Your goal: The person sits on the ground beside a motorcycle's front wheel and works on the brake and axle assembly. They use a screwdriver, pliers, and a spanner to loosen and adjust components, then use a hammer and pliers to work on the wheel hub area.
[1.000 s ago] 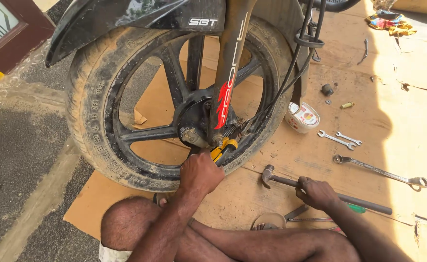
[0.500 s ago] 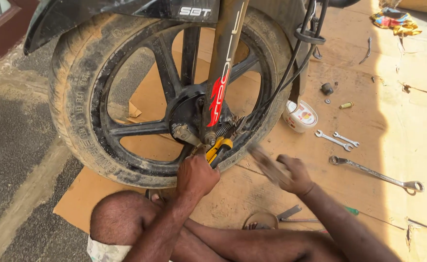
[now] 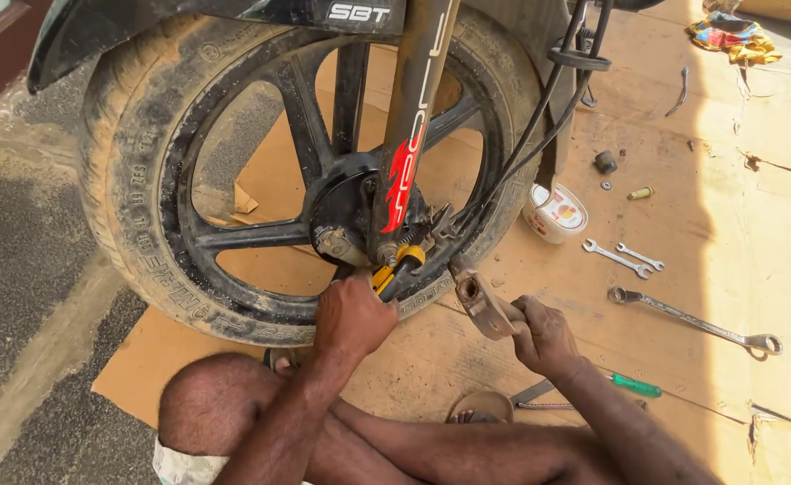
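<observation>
A motorcycle front wheel (image 3: 131, 207) with black spokes and a dusty tyre stands on cardboard. Its black fork leg (image 3: 409, 153) with a red flame mark runs down to the hub (image 3: 346, 211). My left hand (image 3: 352, 314) grips yellow-and-black-handled pliers (image 3: 395, 268), whose jaws sit at the axle end under the fork. My right hand (image 3: 546, 337) holds a rusty tubular socket wrench (image 3: 478, 296), lifted off the ground. Its open end points up toward the axle, just right of the pliers.
A white tub (image 3: 555, 214) stands by the tyre. On the cardboard (image 3: 773, 224) to the right lie two small spanners (image 3: 624, 258), a long ring spanner (image 3: 696, 319) and a green-handled screwdriver (image 3: 636, 386). My bent knee (image 3: 211, 404) is below the wheel. Asphalt is on the left.
My right hand has picked the socket wrench up off the cardboard and swung it up toward the axle. My left hand has stayed on the pliers.
</observation>
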